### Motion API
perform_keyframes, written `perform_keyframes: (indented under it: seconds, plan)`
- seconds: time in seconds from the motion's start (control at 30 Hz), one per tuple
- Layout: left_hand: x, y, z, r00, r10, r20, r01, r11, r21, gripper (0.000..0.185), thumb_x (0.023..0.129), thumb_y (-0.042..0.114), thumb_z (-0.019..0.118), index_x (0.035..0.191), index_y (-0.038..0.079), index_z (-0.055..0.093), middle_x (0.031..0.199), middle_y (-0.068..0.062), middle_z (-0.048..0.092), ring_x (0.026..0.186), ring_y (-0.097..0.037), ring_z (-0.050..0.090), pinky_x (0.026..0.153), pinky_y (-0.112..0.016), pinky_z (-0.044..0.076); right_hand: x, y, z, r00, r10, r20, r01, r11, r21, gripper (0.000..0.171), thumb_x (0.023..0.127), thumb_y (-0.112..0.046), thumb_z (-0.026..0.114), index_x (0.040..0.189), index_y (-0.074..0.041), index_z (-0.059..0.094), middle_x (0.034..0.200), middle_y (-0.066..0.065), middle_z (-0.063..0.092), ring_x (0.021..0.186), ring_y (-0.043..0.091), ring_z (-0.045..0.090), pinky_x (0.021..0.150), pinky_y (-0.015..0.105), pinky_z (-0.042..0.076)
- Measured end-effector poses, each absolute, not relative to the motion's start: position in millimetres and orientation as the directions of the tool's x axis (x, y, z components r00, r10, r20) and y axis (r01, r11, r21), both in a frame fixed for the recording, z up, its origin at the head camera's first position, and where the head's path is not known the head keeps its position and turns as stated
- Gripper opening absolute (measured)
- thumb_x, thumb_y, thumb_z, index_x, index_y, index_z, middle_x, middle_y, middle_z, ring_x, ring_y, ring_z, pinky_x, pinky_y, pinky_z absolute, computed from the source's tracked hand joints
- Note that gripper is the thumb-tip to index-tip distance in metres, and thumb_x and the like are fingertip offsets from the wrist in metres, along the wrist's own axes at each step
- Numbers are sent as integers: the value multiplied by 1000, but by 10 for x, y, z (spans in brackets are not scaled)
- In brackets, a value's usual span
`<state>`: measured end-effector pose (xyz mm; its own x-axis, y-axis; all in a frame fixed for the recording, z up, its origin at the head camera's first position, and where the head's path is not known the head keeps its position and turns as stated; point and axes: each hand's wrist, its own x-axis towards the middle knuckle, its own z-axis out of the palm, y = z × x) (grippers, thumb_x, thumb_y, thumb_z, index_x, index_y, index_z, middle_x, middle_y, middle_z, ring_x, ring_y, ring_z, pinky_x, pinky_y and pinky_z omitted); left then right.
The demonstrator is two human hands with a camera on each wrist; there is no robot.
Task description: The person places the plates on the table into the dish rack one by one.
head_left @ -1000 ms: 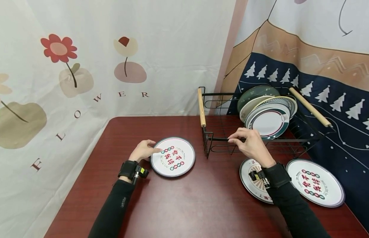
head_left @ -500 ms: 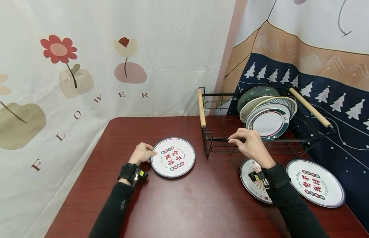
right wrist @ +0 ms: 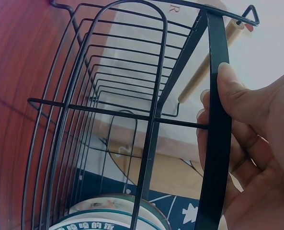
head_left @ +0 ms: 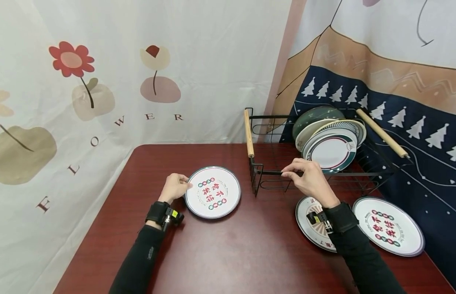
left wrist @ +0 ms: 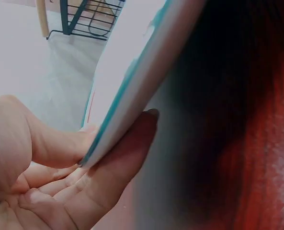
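Note:
A white plate [head_left: 213, 192] with red characters and a dark rim is pinched at its left edge by my left hand [head_left: 174, 188]. In the left wrist view the thumb lies on the plate's face and the fingers [left wrist: 127, 158] are underneath, with the plate tilted. My right hand [head_left: 311, 179] grips the flat black front rail of a wire dish rack [head_left: 262, 175]; the right wrist view shows the thumb on one side of the rail [right wrist: 218, 115] and fingers behind it. Several plates [head_left: 332, 152] lean together in the rack's right part.
Two more plates lie on the table at the right: a fan-patterned plate [head_left: 313, 228], partly hidden by the right forearm, and a red-lettered plate [head_left: 387, 226] near the edge. Wooden handles [head_left: 249, 134] stand at the rack's sides. Printed curtains [head_left: 213, 61] hang behind the brown table [head_left: 228, 257].
My left thumb has drawn back to the plate's left rim, and the plate's far edge has risen slightly. The right hand stays on the rack's rail.

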<state>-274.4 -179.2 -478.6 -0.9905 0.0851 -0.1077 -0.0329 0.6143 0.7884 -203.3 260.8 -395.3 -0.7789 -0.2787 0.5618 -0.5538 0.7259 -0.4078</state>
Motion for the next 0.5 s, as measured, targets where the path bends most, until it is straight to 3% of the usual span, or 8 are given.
perform_keyframes:
  seconds: [0.5]
  plan:
    - [-2688, -1842, -4341, -1000, 4, -7, -4, 535, 845, 26, 98, 16, 67, 117, -1, 72, 100, -19, 72, 83, -24, 67, 67, -27, 52, -2036, 2611, -3973, -780, -263, 567, -548, 724, -418, 8, 86, -6, 81, 88, -14, 82, 77, -5, 69, 64, 6, 55, 55, 14, 36]
